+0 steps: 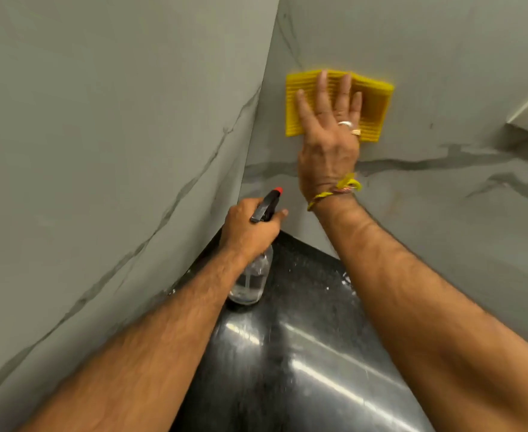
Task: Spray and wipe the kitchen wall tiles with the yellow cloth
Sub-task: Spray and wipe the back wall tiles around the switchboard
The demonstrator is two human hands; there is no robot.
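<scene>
Here, just above the middle of the frame, the right hand lies flat against the yellow cloth, its fingers straight and spread apart, pressing the cloth onto the grey wall tiles close to the corner where two walls meet. The cloth is folded into a rough rectangle with a ribbed surface; its left and right edges show on either side of the hand, and its top edge peeks out above the fingertips. Two rings sit on fingers of that hand, and a yellow thread band circles the wrist. Below and to the left, near the centre of the frame, the left hand grips the neck of a spray bottle, fingers curled around it under the black trigger head, whose red nozzle tip points up toward the corner. The bottle is clear, with a little liquid at its base, and its bottom is at or just above the dark polished bench; whether it touches cannot be told. The bench fills the lower middle of the frame and carries bright reflections and a few pale specks. Dark veins run across the tiles on both walls, one band passing just below the cloth.
</scene>
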